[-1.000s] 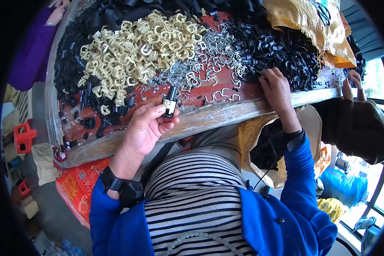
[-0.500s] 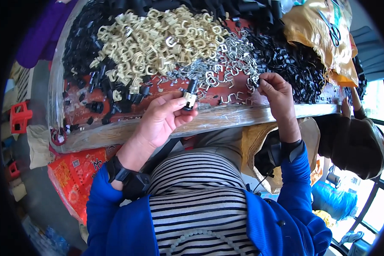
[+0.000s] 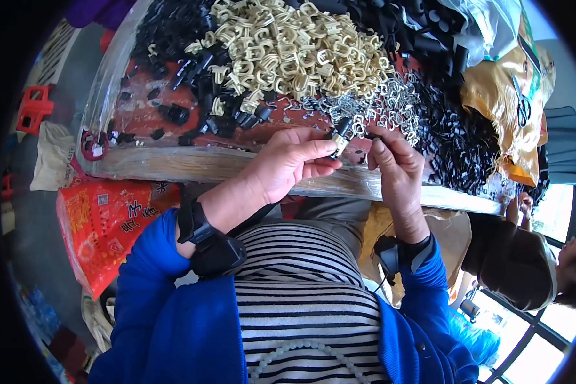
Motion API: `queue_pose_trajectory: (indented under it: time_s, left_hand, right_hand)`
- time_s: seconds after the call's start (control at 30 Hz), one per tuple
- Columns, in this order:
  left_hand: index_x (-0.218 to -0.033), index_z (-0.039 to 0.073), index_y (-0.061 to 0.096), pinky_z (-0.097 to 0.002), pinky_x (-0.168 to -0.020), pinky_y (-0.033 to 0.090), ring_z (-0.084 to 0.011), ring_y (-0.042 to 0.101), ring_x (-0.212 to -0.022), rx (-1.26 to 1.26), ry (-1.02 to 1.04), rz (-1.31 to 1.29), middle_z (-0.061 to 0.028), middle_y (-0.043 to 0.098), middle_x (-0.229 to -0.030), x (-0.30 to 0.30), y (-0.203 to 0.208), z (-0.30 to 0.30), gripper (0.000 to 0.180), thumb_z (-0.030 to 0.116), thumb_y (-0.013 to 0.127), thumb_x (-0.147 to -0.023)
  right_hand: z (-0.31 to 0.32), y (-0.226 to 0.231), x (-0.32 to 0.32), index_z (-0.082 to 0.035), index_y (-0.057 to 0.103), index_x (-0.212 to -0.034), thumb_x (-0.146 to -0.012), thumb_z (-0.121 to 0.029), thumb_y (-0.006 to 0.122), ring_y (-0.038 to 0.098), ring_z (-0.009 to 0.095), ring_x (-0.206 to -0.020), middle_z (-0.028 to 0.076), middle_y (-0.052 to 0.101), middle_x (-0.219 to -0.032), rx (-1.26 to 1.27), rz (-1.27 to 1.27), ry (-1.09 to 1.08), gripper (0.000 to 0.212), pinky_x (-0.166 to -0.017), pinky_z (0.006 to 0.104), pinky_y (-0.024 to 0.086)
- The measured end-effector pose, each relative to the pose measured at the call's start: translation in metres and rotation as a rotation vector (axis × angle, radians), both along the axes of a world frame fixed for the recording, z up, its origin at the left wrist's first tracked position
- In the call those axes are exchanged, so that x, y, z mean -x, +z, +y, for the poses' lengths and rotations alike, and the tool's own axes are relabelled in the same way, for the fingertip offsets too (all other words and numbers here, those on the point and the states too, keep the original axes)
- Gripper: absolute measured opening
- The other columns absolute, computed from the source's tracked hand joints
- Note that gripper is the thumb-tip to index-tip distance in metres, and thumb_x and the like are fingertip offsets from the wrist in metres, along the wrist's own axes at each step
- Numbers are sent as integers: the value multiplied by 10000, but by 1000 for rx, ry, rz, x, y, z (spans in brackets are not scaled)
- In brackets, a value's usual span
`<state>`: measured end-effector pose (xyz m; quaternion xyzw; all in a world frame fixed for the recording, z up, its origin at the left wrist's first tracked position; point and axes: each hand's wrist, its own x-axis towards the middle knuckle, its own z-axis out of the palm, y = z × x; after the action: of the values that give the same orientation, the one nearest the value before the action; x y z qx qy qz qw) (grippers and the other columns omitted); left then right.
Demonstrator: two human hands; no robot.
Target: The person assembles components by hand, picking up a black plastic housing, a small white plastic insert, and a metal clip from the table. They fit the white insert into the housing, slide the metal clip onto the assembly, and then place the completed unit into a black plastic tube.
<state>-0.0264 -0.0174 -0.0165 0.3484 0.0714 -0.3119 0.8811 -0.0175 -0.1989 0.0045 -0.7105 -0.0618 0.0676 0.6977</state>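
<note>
The left hand (image 3: 281, 168) pinches a small, light, rigid black plastic clip (image 3: 339, 136) by its sides, while the right hand (image 3: 395, 168) pinches a thin bent silver wire piece (image 3: 363, 130) against it.

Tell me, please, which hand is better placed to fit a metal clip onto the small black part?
The right hand: its fingertips sit at the silver clip pile, beside the black part. The left hand already has its grip on that part.
</note>
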Motion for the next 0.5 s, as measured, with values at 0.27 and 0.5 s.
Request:
queue_pose_trajectory:
  time_s: [0.27, 0.5]
  left_hand:
    - [-942, 28, 533, -232, -710, 449, -122, 553, -775, 60, 22, -2, -44, 558, -854, 3, -1, 0, 219, 167, 552, -773]
    - [-941, 24, 531, -242, -726, 450, -122, 552, -780, 60, 4, -7, -40, 560, -856, 4, -2, 3, 217, 165, 548, -777]
  right_hand:
    - [26, 2, 7, 19, 526, -991, -788, -51, 502, 467, 92, -566, 53, 510, -719, 642, -741, 47, 217, -514, 204, 394]
    - [25, -3, 15, 14, 518, -979, -763, -18, 529, 462, 95, -608, 41, 463, -707, 507, -476, 55, 219, -542, 202, 379]
